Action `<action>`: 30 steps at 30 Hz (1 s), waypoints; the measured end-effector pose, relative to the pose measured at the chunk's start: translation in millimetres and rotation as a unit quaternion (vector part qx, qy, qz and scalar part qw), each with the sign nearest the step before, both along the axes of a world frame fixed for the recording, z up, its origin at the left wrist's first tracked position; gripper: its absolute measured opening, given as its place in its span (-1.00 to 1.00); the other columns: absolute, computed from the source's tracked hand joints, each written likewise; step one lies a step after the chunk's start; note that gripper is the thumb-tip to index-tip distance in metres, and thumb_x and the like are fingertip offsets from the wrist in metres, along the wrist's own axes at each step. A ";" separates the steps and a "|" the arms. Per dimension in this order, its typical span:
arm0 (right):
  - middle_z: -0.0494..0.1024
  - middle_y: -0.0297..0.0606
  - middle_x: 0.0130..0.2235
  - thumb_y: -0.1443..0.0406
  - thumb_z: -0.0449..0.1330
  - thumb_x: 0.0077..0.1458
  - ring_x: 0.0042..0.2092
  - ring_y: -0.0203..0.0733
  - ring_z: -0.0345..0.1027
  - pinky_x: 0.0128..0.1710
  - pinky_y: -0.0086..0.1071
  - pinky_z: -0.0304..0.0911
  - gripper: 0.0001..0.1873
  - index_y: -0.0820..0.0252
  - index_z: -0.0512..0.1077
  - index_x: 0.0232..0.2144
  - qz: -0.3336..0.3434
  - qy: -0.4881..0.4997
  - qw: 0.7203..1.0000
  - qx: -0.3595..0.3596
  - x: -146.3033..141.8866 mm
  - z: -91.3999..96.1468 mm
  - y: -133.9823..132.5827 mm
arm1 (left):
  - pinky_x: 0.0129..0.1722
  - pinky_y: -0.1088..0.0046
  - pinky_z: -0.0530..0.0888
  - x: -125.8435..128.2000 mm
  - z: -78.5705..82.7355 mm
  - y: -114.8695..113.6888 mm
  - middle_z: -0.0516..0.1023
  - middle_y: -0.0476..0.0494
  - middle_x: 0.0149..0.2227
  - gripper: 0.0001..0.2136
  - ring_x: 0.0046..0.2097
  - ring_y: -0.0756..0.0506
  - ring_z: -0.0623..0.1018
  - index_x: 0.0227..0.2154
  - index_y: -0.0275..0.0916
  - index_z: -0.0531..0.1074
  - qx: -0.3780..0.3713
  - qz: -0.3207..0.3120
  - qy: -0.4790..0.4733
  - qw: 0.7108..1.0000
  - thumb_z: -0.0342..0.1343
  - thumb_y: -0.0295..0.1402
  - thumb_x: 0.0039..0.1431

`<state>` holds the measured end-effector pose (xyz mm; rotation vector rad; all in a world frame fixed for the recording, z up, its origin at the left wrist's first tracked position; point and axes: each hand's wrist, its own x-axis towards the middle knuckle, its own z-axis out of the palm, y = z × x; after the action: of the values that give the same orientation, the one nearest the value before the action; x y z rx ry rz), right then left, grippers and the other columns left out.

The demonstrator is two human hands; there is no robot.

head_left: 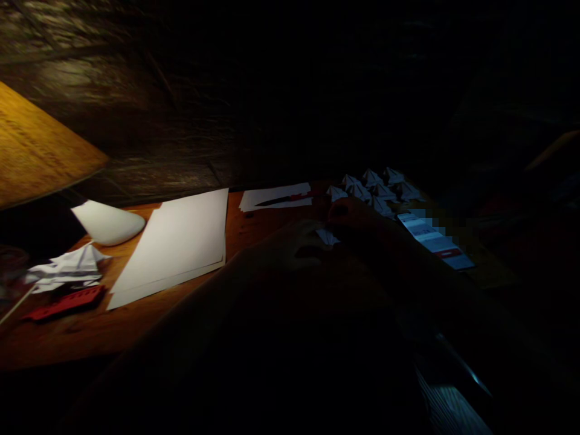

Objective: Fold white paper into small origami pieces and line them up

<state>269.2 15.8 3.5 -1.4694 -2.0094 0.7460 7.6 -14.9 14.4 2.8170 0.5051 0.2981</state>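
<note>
Striped fabric [453,406] shows at lower right. At centre, the left hand [302,243], fingers loosely curled, and shadowed right hand [347,216] flank a small folded paper [328,236]; whether either grips it I cannot tell. White sheets [181,235] lie left of centre, a lit phone [430,237] right. Beyond, a knife [289,198] rests on papers [252,196] near clustered folded pieces [383,192].

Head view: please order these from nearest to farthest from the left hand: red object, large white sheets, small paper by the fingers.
1. Small paper, beside the left hand.
2. Large white sheets, to its left.
3. Red object, far left.
</note>
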 end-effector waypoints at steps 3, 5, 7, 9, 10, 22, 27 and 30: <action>0.64 -0.21 -0.26 0.26 0.41 0.02 -0.23 -0.14 0.49 -0.17 -0.30 0.35 -0.86 0.19 0.59 -0.36 0.008 0.001 1.000 -0.016 0.6 2.7 -1.6 | 0.35 -0.16 0.29 -1.8 -1.0 0.7 0.23 -0.22 0.44 -0.65 0.41 -0.37 0.27 0.12 -0.04 0.56 -0.012 0.006 0.001 1.000 0.23 -0.14 0.33; 0.65 -0.20 -0.23 0.23 0.42 0.02 -0.21 -0.14 0.51 -0.16 -0.30 0.36 -0.83 0.19 0.59 -0.33 0.027 0.012 0.999 -0.029 1.6 4.1 -2.9 | 0.35 -0.14 0.30 -2.5 -2.3 1.7 0.22 -0.22 0.45 -0.64 0.41 -0.36 0.27 0.13 -0.03 0.55 -0.015 0.006 0.005 1.000 0.23 -0.14 0.32; 0.65 -0.19 -0.20 0.22 0.43 0.01 -0.19 -0.13 0.52 -0.13 -0.29 0.38 -0.79 0.18 0.59 -0.30 0.046 0.025 0.998 -0.037 2.4 4.4 -3.7 | 0.36 -0.14 0.29 -2.5 -3.1 2.4 0.21 -0.20 0.46 -0.64 0.42 -0.35 0.25 0.13 -0.04 0.56 -0.012 0.005 0.007 1.000 0.24 -0.13 0.32; 0.65 -0.17 -0.18 0.25 0.44 0.00 -0.17 -0.12 0.53 -0.10 -0.28 0.39 -0.79 0.19 0.58 -0.29 0.055 0.026 0.997 -0.038 2.8 3.4 -3.5 | 0.39 -0.14 0.25 -1.7 -3.0 2.6 0.20 -0.18 0.47 -0.65 0.43 -0.35 0.23 0.12 -0.04 0.56 -0.005 0.005 0.008 1.000 0.23 -0.13 0.33; 0.65 -0.17 -0.17 0.27 0.44 -0.01 -0.16 -0.12 0.53 -0.09 -0.28 0.39 -0.80 0.19 0.58 -0.30 0.056 0.022 0.998 -0.034 2.7 2.4 -2.9 | 0.39 -0.15 0.24 -1.1 -2.7 2.4 0.20 -0.18 0.47 -0.65 0.44 -0.36 0.22 0.12 -0.05 0.56 -0.002 0.004 0.008 1.000 0.23 -0.14 0.33; 0.63 -0.16 -0.15 0.29 0.42 0.00 -0.16 -0.14 0.50 -0.13 -0.33 0.37 -0.80 0.21 0.57 -0.28 0.063 -0.007 0.998 -0.001 1.8 1.5 -2.4 | 0.37 -0.19 0.26 0.3 -3.7 3.7 0.21 -0.21 0.45 -0.65 0.44 -0.36 0.21 0.12 -0.02 0.56 -0.017 -0.005 -0.008 1.000 0.26 -0.17 0.30; 0.57 -0.15 -0.07 0.23 0.52 -0.16 -0.11 -0.11 0.48 -0.12 -0.31 0.37 -0.52 0.21 0.57 -0.13 0.077 -0.004 0.997 -0.028 4.6 -0.1 -4.8 | 0.37 -0.19 0.27 1.2 -3.7 4.2 0.22 -0.21 0.45 -0.65 0.43 -0.36 0.24 0.12 -0.01 0.56 -0.027 -0.004 -0.011 1.000 0.26 -0.17 0.29; 0.55 -0.13 -0.05 0.24 0.53 -0.20 -0.12 -0.11 0.45 -0.13 -0.32 0.36 -0.46 0.23 0.57 -0.10 0.069 -0.020 0.997 -0.030 3.6 -1.7 -1.9 | 0.37 -0.22 0.25 1.7 -2.8 2.9 0.22 -0.21 0.45 -0.66 0.43 -0.38 0.22 0.10 -0.03 0.57 -0.028 -0.008 -0.014 0.999 0.26 -0.17 0.29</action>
<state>272.8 13.9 1.8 -1.3986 -2.1538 0.8475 9.3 -12.0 11.5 2.7565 0.4768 0.3144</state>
